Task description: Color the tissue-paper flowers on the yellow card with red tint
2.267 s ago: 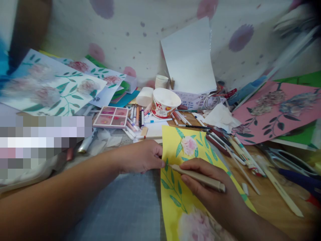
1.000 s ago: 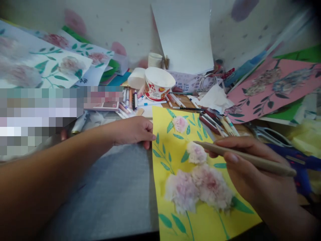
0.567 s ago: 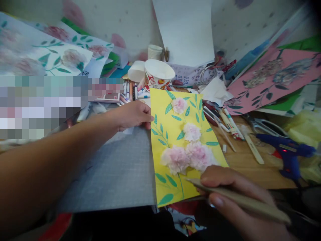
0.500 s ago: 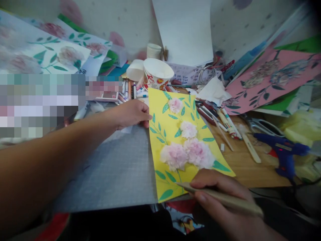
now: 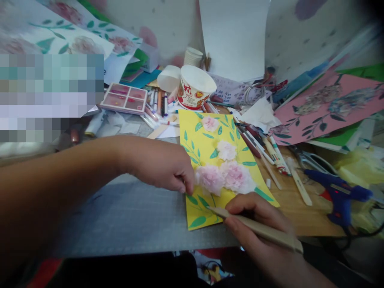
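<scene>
Head view: the yellow paper (image 5: 207,150) is on the counter (image 5: 288,218), close to its near edge, with a gray mat (image 5: 120,216) on its left side. The right hand (image 5: 267,252) has a pen (image 5: 264,231) gripped in its fingers, and the tip is right at the green leaves (image 5: 198,221) near the bottom. I can't tell if the tip touches. The left hand (image 5: 163,164) is curled, with its fingertips at the paper's left edge; I can't tell if it pinches the paper or just presses it.

If the left hand pushes too softly, the paper could slip and the pen could make a wobbly line. If the green is wet, the right hand could smudge it. Both hands are very near the puffy flowers (image 5: 237,176), so a bump could squash them.

Now I count: 1 yellow paper, 4 puffy flowers on it, 3 leaves by the pen tip, and 1 pen in the hand. Around it are 1 glue gun (image 5: 342,192), 1 pair of scissors (image 5: 315,162), 1 bowl (image 5: 195,94), 1 pink paper (image 5: 288,120) and 1 paint box (image 5: 125,99) with 4 parts. The other pens lie too jumbled to count.
</scene>
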`<act>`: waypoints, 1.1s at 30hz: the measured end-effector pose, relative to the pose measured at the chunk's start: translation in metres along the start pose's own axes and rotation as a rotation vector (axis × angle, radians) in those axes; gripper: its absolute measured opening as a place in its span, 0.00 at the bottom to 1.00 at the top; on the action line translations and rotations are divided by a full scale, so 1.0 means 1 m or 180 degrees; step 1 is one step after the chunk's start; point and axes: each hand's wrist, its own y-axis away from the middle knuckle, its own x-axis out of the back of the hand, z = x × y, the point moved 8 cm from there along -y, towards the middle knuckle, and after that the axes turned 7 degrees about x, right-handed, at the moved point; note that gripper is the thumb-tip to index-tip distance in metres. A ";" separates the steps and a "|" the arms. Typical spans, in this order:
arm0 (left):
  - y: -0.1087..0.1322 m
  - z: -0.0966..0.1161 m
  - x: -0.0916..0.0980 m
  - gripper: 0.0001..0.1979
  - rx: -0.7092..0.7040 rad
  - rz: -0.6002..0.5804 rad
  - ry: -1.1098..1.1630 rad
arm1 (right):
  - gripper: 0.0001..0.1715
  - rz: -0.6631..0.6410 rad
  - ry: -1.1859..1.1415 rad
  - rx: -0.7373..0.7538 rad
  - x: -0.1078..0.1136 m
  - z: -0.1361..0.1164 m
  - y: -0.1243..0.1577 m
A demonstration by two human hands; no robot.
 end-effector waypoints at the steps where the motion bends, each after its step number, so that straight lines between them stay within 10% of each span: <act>1: 0.000 0.001 -0.001 0.14 -0.0005 -0.0012 -0.0040 | 0.02 -0.0008 -0.0011 -0.0085 0.000 0.002 -0.002; 33: -0.004 -0.024 -0.010 0.20 0.0404 -0.0143 0.0116 | 0.11 -0.0226 -0.0210 -0.0253 -0.013 0.021 -0.013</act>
